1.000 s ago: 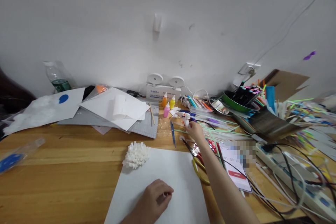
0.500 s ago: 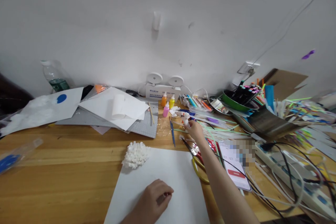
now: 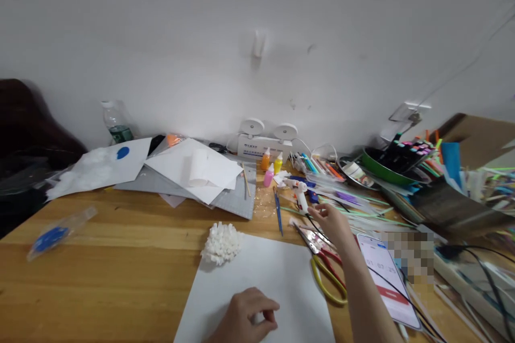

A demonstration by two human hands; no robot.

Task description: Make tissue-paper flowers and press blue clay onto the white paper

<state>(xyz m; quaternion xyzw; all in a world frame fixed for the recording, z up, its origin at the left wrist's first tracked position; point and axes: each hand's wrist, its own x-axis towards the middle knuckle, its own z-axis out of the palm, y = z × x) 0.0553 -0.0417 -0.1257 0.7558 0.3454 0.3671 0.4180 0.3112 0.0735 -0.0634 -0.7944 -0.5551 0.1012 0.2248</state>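
A white glue gun (image 3: 299,196) stands on the table at the edge of the clutter, its black cord trailing toward me. Just right of its handle is my right hand (image 3: 330,221), with fingers apart and nothing in them. Low over the white paper sheet (image 3: 289,273), my left hand (image 3: 251,312) is curled, thumb and forefinger tips close together; anything pinched there is too small or hidden to make out. A fluffy clump of white curled paper pieces (image 3: 221,244) sits on the sheet's far left corner. Scissors with yellow and red handles (image 3: 330,281) lie along its right edge.
Small paint bottles (image 3: 269,176) stand before a white router (image 3: 263,146). A blue brush (image 3: 278,211) lies nearby. Paper sheets cover a grey cutting mat (image 3: 237,204). On the right are a phone (image 3: 386,273), a green pan of markers (image 3: 386,167) and a power strip.
My right hand has let go of the glue gun and drawn back to its right. My left hand keeps its curled pose over the sheet. The view has swung left.
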